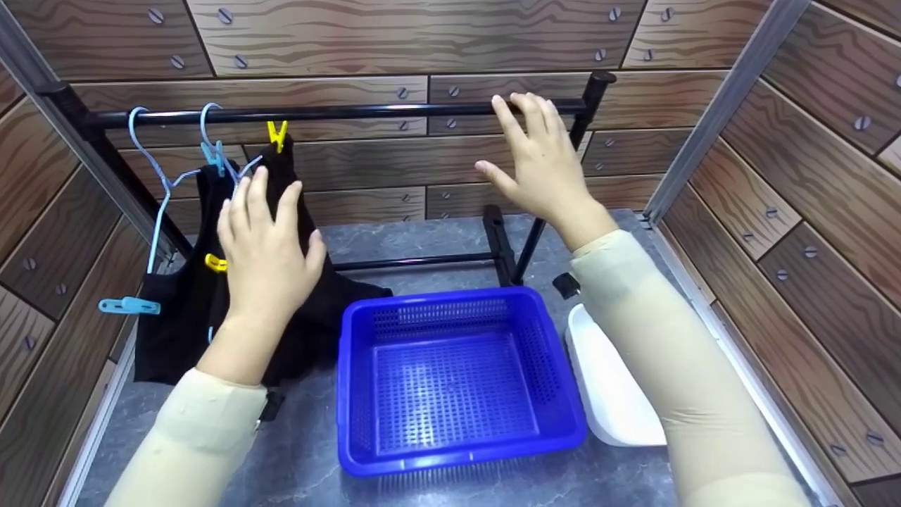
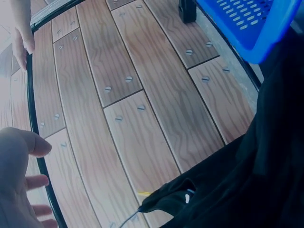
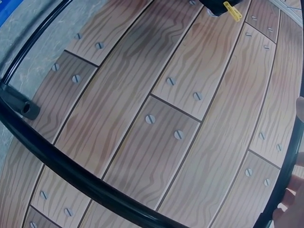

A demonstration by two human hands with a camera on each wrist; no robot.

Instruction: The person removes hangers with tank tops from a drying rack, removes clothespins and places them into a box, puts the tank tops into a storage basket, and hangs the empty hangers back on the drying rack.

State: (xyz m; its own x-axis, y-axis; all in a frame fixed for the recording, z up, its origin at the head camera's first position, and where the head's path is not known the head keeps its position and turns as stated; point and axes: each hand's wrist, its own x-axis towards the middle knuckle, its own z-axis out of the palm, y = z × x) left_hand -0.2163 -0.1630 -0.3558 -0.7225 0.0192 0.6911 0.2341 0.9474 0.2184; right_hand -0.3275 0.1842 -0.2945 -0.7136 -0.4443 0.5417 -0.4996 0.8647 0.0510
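Note:
My left hand [image 1: 264, 260] is spread with nothing in it, in front of a black garment [image 1: 172, 338] at the left of the head view. Two light-blue wire hangers [image 1: 160, 225] hook over the black rail [image 1: 366, 111] with the black cloth. A yellow clothespin [image 1: 278, 136] clips the cloth's top; a blue clothespin [image 1: 130, 305] is at its left edge. The left hand partly covers another yellow clothespin [image 1: 215, 263]. My right hand [image 1: 545, 165], fingers extended and thumb apart, overlaps the rail near its right end. Its fingertips [image 3: 287, 197] show beside the rail in the right wrist view.
A blue perforated basket [image 1: 461, 461] stands on the grey floor in front of the rack. To its right is a white tub [image 1: 612, 387], partly behind the right forearm. The rack's right post [image 1: 578, 137] and lower bar [image 1: 415, 262] stand before wood-patterned walls [image 1: 366, 169].

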